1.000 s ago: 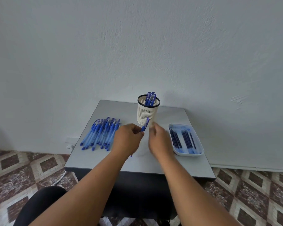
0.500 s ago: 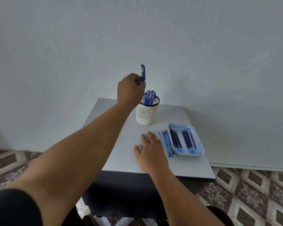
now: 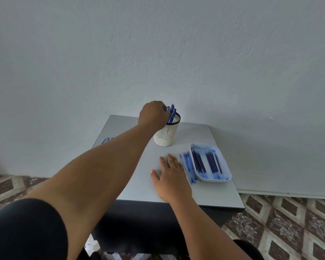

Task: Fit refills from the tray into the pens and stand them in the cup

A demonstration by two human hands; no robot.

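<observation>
Head view: left hand (image 3: 154,115) stretched out over the near-left rim of the cup (image 3: 166,135), fingers curled around the top of a blue pen (image 3: 171,114) – gripping it, pen standing in the cup among the other blue pens already there, caps poking above the black rim. Cup white, slotted, upright toward the far middle of the grey table (image 3: 221,194), close to the wall. Right hand (image 3: 172,174) flat on the tabletop in the near middle, fingers straight and slightly spread, holding nothing, its little-finger side just beside a short row of blue pen barrels (image 3: 189,168) lying on the table. Row of barrels touching or almost touching the left wall of the tray (image 3: 213,180). Tray white, shallow, at the right side of the table, with dark refills (image 3: 199,162) lying lengthwise inside in two loose groups – blue smears on the tray floor. At the far left edge of the table, tips of more blue pens (image 3: 107,140) peeking out from behind the left forearm, mostly hidden. Dark sleeve (image 3: 24,229) at the near left. Patterned floor tiles (image 3: 289,222) below, pale textured wall (image 3: 176,53) behind.
</observation>
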